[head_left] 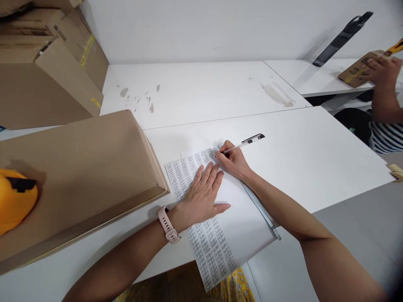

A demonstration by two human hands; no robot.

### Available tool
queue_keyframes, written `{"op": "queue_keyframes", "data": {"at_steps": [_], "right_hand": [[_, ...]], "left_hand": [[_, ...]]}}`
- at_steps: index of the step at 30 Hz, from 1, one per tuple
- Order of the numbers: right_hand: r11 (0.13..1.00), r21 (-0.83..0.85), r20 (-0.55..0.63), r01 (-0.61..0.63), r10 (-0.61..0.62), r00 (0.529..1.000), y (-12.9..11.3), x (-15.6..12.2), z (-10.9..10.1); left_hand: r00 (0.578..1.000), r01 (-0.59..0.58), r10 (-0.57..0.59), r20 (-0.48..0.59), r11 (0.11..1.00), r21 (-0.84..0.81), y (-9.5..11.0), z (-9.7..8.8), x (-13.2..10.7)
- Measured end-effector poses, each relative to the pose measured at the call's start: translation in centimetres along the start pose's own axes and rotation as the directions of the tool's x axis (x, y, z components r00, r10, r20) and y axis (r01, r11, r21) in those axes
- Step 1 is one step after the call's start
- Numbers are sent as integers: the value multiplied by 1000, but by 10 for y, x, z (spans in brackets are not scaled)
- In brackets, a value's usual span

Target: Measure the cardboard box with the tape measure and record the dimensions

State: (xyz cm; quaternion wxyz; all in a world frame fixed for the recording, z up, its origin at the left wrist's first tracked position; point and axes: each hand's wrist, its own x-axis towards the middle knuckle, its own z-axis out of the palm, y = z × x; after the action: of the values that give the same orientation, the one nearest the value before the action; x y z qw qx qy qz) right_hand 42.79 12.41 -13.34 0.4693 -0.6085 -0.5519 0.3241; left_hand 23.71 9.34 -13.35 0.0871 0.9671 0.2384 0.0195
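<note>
A sheet of paper (242, 218) lies on the white table, its left part filled with columns of small handwriting. The sheet's lower corner hangs past the table's front edge. Flat on the paper rests my left hand (201, 193), fingers stretched and thumb apart. A pale pink watch band (168, 224) circles that wrist. My right hand (233, 161) is closed around a clear pen with a black cap end (248, 140), its tip down near the top of the written columns. Under the paper's right side shows a grey-blue edge (260, 205), partly hidden by my right forearm.
A large cardboard box (94, 167) stands close on the left with an orange object (15, 201) on it. More cardboard boxes (63, 75) are behind. At the far right, another person's hand (382, 69) touches a small box (354, 77) near a dark bottle (340, 40).
</note>
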Motion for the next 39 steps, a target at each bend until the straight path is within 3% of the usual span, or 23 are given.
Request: {"op": "queue_keyframes", "data": {"at_steps": [39], "right_hand": [[999,-31,-20,-14,13,1000,-2,0,-2]], "left_hand": [[1000,1,-1,-28,1000,-5,-1,1,-1]]}}
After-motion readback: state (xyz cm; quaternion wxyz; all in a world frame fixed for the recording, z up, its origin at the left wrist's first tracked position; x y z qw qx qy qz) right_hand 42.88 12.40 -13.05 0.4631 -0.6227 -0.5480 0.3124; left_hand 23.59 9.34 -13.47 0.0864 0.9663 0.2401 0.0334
